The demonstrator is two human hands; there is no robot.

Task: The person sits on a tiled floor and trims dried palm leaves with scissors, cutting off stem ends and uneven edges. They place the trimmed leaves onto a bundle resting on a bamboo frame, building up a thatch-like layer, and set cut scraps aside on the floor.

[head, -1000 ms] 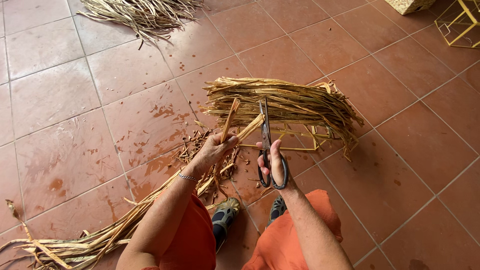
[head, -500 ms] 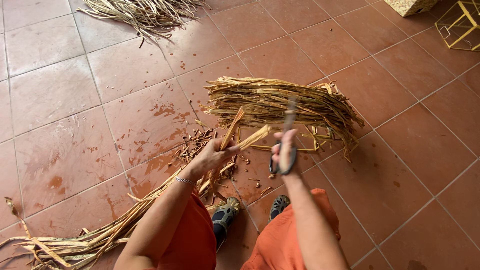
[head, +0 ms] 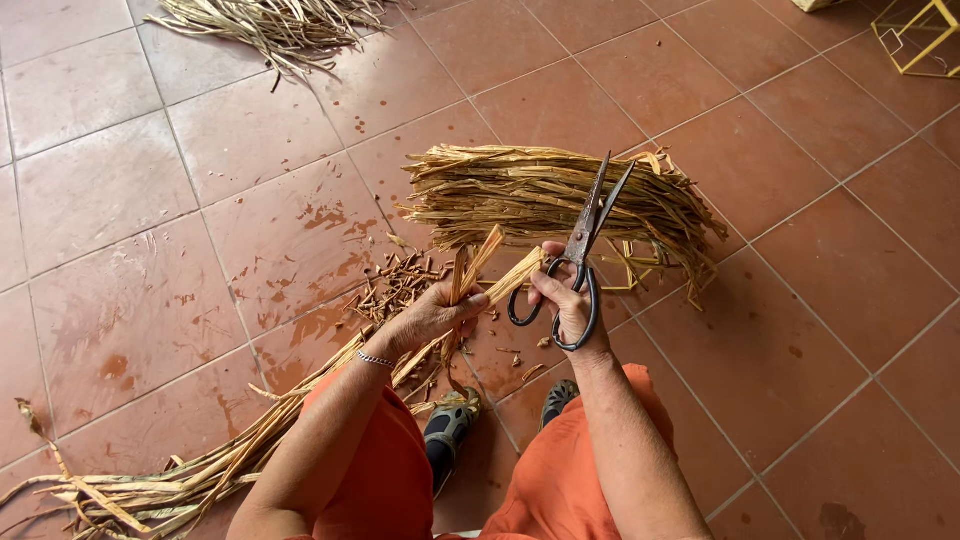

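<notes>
Dried reed strips (head: 300,420) run from the lower left of the frame up to the centre, where the left hand (head: 435,315) has its grip closed around their cut ends above a scatter of trimmings (head: 395,285) on the tiled floor (head: 150,200). Just right of it, the right hand (head: 570,300) has its fingers clasped through the loops of dark scissors (head: 585,245), blades slightly parted and pointing up over a bundled sheaf of strips (head: 540,195). Orange trousers (head: 560,480) fill the lower centre.
</notes>
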